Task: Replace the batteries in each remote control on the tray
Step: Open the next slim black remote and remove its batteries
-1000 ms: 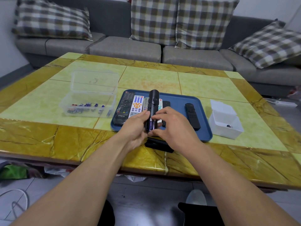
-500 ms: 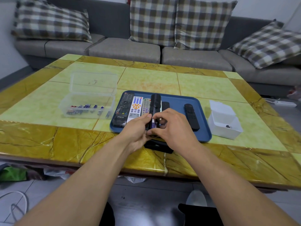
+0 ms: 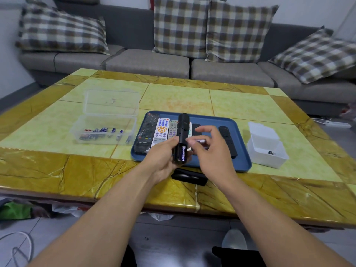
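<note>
My left hand [image 3: 163, 158] grips a black remote [image 3: 182, 135] upright over the blue tray [image 3: 241, 164], its back compartment open toward me with one purple battery [image 3: 183, 153] showing inside. Just to the right of that remote, my right hand [image 3: 210, 149] pinches a small battery [image 3: 200, 141], which is blurred. On the tray lie several other remotes: a black one [image 3: 148, 130], a white one [image 3: 162, 130], a grey one [image 3: 173, 130] and two more black ones [image 3: 228, 140]. The remote's black cover [image 3: 189, 177] lies on the table below my hands.
A clear lidded box [image 3: 105, 130] holding several batteries stands left of the tray. A white box [image 3: 266, 151] with a small dark item inside stands to the tray's right. Behind the yellow marble table [image 3: 57, 170] is a grey sofa with checked cushions.
My right hand has pulled away from the remote's compartment to the right with a battery pinched in its fingers. The left hand still holds the remote, now with one battery visible.
</note>
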Available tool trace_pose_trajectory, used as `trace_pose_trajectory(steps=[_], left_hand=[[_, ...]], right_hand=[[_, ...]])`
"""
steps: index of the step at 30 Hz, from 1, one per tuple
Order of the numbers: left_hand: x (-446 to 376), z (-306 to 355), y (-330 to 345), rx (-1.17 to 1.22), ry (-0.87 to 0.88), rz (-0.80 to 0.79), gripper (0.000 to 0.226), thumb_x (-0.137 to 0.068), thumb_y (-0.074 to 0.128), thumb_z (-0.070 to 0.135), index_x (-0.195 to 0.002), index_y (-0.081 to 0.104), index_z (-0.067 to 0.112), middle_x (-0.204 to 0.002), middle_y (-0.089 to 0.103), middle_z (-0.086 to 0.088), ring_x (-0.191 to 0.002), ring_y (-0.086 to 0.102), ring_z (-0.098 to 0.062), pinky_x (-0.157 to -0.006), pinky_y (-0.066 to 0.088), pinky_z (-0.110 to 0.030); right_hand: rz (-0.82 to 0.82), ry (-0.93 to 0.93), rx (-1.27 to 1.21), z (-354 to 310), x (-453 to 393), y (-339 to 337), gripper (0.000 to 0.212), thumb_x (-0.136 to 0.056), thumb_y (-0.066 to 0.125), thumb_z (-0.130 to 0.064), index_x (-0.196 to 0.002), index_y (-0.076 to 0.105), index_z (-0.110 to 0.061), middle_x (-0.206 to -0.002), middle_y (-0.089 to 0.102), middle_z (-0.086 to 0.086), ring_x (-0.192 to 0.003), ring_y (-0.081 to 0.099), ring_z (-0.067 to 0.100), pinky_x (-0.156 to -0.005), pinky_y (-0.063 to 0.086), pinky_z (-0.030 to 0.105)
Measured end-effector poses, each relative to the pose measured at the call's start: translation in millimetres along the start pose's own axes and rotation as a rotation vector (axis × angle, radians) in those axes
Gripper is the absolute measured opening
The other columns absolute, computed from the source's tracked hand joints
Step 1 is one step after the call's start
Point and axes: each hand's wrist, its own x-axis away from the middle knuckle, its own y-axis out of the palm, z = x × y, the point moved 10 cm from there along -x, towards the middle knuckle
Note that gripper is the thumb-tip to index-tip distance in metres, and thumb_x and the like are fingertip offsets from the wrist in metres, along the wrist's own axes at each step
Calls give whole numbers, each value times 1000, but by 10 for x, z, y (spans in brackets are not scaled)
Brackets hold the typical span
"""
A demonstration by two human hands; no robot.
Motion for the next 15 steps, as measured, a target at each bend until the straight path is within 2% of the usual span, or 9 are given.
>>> trace_pose_trajectory(steps=[3,5,7,8,9,11,12,13,15], left_hand=[[-9,6,-31,-31,-9,23,25,-106,48,19,-104,69,4,-77,74,-9,-69,69,-21,-79,56,-40],[2,10,-39,-35,-17,35,23,-105,49,17,-102,68,4,-88,72,-13,-67,69,-21,-72,52,-35],[7,-6,-41,-43,-29,39,23,-105,49,17,-102,67,4,-92,70,-15,-73,68,-23,-68,49,-32],[14,-14,-36,-41,-30,41,22,-104,50,16,-99,68,5,-88,70,-15,-74,66,-23,-68,48,-32],[13,-17,-38,-32,-30,42,22,-104,51,16,-96,68,5,-83,70,-14,-74,64,-23,-68,48,-32],[5,-22,-26,-5,-31,35,21,-102,53,15,-96,70,4,-83,70,-14,-74,63,-23,-74,49,-35],[3,-26,-22,-1,-32,31,21,-101,55,15,-99,71,3,-86,69,-14,-75,63,-23,-79,49,-38],[1,-28,-28,-7,-38,31,21,-101,56,15,-103,71,1,-89,69,-14,-74,62,-23,-80,50,-40],[-10,-56,-45,-43,-61,32,25,-99,57,17,-112,68,-1,-93,66,-17,-71,61,-27,-69,47,-39]], right_hand=[[2,243,-555,171,-18,28,18,-100,51,-1,-114,52,-13,-95,75,10,-89,74,24,-86,59,33],[-13,351,-650,254,15,71,23,-96,44,10,-107,50,-8,-73,67,10,-68,71,22,-73,61,32],[-62,390,-505,322,37,92,27,-90,38,12,-95,52,-11,-60,52,6,-48,53,18,-46,45,28],[-106,375,-388,326,40,110,28,-87,36,9,-89,54,-12,-59,46,4,-46,43,17,-43,34,26],[-145,316,-213,284,32,107,30,-86,36,5,-84,58,-15,-56,46,-1,-47,37,16,-44,29,26],[-217,88,179,81,-19,118,34,-91,40,-8,-79,67,-24,-54,57,-14,-54,49,15,-53,42,31],[-273,-36,347,-30,5,167,31,-94,44,-16,-83,70,-29,-56,60,-17,-55,53,7,-56,45,31],[-333,-128,470,-85,54,229,26,-95,50,-22,-89,72,-33,-54,58,-20,-53,52,3,-54,42,29],[-414,-198,594,-87,132,298,17,-93,60,-31,-99,74,-37,-49,51,-29,-51,47,-3,-50,30,23]])
